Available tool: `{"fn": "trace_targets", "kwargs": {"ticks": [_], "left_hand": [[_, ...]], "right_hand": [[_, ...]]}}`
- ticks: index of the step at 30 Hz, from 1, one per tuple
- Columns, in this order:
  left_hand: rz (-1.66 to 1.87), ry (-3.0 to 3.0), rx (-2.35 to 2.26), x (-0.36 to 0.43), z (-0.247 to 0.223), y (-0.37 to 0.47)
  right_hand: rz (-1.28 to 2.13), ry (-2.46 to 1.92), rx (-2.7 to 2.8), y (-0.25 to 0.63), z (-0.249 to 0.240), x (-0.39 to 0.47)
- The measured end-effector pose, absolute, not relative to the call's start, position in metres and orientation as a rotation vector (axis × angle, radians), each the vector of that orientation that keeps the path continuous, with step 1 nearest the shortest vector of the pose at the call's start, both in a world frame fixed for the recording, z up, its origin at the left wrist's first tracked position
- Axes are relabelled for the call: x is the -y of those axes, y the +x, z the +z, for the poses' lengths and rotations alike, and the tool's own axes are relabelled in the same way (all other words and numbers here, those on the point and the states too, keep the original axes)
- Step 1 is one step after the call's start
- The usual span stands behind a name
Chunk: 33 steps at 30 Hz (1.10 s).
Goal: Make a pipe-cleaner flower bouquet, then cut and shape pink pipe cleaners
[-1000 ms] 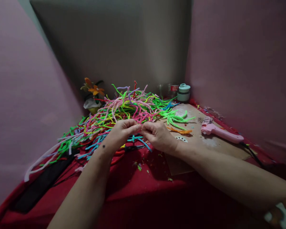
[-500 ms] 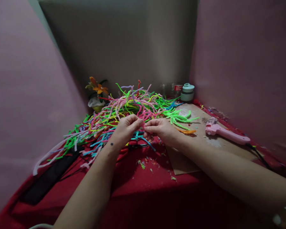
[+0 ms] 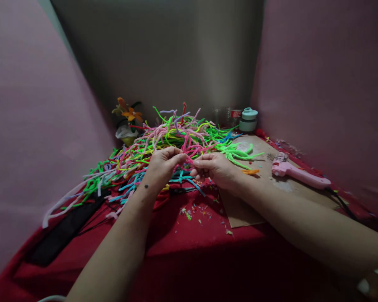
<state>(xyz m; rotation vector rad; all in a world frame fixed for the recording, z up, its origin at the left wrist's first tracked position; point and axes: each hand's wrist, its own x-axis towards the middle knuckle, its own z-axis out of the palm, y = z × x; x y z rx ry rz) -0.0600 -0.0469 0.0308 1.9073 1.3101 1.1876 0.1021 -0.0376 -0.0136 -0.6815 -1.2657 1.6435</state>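
Observation:
Between my two hands runs a short pink pipe cleaner [image 3: 189, 160], pinched from both sides. My left hand [image 3: 165, 164] grips its left end between thumb and forefinger. On the other side, my right hand [image 3: 214, 167] pinches the right end, its lower fingers curled underneath. Just beyond them rises a tangled heap of colourful pipe cleaners [image 3: 164, 136] in pink, green, yellow and blue. Light-blue pipe cleaners [image 3: 180, 178] lie below the hands. Bright green pipe cleaners joined in a spray [image 3: 239, 152] rest past my right hand, with an orange piece [image 3: 250, 171] near my right wrist.
A pink glue gun [image 3: 299, 174] lies on a cardboard sheet [image 3: 244, 214] at right. Behind stand a mint-lidded container [image 3: 248, 119] and an orange flower [image 3: 132, 114] in a pot. A long black item [image 3: 66, 230] is at left. Scraps dot the red cloth [image 3: 189, 239].
My hands have drawn slightly apart, and more of the pink pipe cleaner shows between the fingertips. My left hand has shifted a little to the left.

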Motion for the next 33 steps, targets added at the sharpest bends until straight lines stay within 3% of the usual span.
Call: {"fn": "trace_targets", "kwargs": {"ticks": [10, 22, 29, 33], "left_hand": [[0.911, 1.873, -1.289, 0.044, 0.035, -0.072], [0.754, 1.841, -1.205, 0.044, 0.041, -0.078], [0.693, 2.026, -1.114, 0.044, 0.031, -0.070], [0.680, 2.046, -1.074, 0.048, 0.032, -0.065]], "right_hand": [[1.002, -0.862, 1.597, 0.098, -0.014, 0.039], [0.647, -0.850, 1.890, 0.100, -0.018, 0.041], [-0.086, -0.726, 1.919, 0.099, -0.010, 0.048], [-0.005, -0.790, 2.043, 0.100, -0.009, 0.045]]}}
